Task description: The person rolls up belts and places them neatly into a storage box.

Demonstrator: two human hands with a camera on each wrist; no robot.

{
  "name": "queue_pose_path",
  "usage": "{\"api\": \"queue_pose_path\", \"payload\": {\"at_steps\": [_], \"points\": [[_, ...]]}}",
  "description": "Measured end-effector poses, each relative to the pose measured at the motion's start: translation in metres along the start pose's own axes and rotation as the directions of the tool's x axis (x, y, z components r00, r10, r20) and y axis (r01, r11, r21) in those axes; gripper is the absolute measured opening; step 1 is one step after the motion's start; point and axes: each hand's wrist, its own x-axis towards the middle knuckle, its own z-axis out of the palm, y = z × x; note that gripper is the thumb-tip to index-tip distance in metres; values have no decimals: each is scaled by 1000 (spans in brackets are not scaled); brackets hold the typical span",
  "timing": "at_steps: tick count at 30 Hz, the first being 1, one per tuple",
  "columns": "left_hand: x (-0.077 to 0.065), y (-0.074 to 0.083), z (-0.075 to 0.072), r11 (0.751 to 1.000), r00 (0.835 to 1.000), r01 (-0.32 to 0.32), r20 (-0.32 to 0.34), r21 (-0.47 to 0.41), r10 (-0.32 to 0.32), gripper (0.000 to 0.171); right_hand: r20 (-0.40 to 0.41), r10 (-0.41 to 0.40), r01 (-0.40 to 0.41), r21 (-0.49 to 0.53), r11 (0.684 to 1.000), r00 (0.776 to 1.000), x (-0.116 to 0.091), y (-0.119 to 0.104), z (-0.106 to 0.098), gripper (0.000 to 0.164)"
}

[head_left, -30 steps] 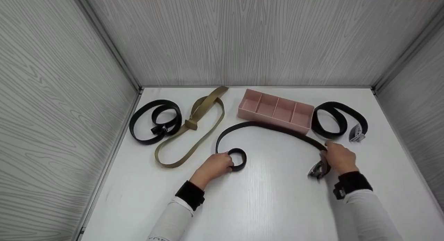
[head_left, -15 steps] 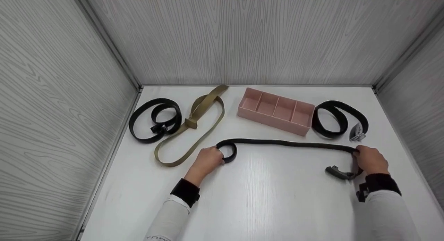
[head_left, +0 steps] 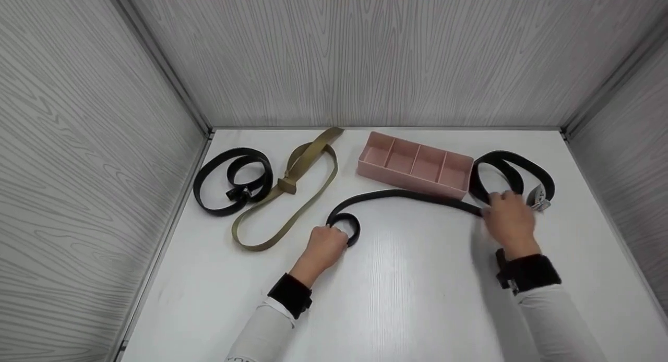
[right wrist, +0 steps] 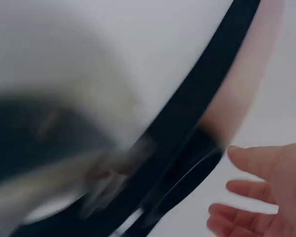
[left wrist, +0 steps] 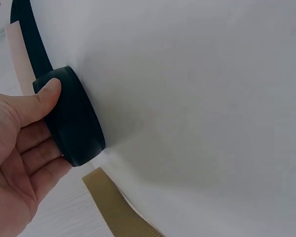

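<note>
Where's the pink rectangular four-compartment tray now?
Head view, right of centre: the pink tray sits between the tan fabric belt (left) and a coiled black belt (right), just behind the held black belt.

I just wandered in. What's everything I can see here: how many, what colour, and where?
Part-coiled belt: one, black, mid-table
Left-side belt: one, black, looped on the table's left
Webbing belt: one, olive-tan, just right of the left-side belt
Divided tray: one, pink, toward the back, right of centre
Right-side belt: one, black, right of the tray
Table: one, white, beneath these
Wall panels: three, grey, left, back and right
Sleeves: two, whitish, on the forearms
Wristbands: two, black, at the wrists
Hands: two, bare; left hand holding the coil, right hand near that belt's other end
</note>
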Motion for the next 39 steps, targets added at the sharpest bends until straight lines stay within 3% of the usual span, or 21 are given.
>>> {"api": "queue_pose_path", "payload": {"at_steps": [3, 6, 10, 13, 15, 20, 23, 24, 26, 29, 30, 31, 34, 37, 39], "points": [[2, 11, 1, 1000, 1000, 21, 5, 23, -21, 14, 19, -185, 183, 73, 980, 983, -1, -54, 16, 28], [5, 22, 1, 998, 999, 46, 19, 33, -47, 17, 114, -340, 318, 173, 932, 933, -8, -102, 40, 27], [9, 34, 0, 995, 995, 98, 25, 19, -99, 14, 161, -497, 442, 284, 851, 853, -17, -146, 71, 33], [10, 42, 0, 991, 991, 134, 12, 10, -134, 8, 145, -551, 476, 358, 803, 822, -19, -166, 89, 34], [9, 47, 0, 989, 990, 144, -3, 16, -144, 7, 130, -547, 460, 403, 791, 827, -19, -174, 97, 30], [6, 47, -1, 991, 990, 136, -33, 12, -136, 16, 101, -474, 371, 490, 789, 875, -17, -186, 107, 19], [3, 39, -2, 983, 989, 138, -40, -118, -144, 17, 82, -458, 363, 493, 791, 885, -15, -190, 109, 15], [2, 35, -3, 970, 986, 150, -44, -190, -161, 14, 79, -456, 366, 483, 795, 887, -14, -191, 110, 14], [1, 25, -4, 917, 970, 203, -55, -345, -235, 13, 82, -443, 357, 468, 808, 893, -12, -193, 112, 12], [3, 10, -3, 817, 927, 298, -56, -493, -372, 35, 88, -419, 339, 451, 825, 904, -10, -197, 113, 10], [5, 6, -3, 799, 914, 327, -46, -504, -403, 36, 88, -413, 335, 446, 830, 906, -9, -199, 114, 10], [7, 2, -2, 787, 905, 356, -24, -503, -425, 33, 90, -409, 331, 442, 834, 908, -8, -200, 114, 11], [14, -7, -1, 785, 901, 408, 66, -465, -429, 16, 96, -409, 331, 433, 838, 908, -6, -203, 115, 13], [21, -12, -1, 771, 909, 410, 148, -487, -390, 10, 112, -413, 330, 431, 840, 904, -4, -205, 117, 13], [24, -14, 1, 763, 916, 395, 163, -512, -365, 11, 124, -418, 330, 433, 839, 900, -3, -207, 116, 12]]}}
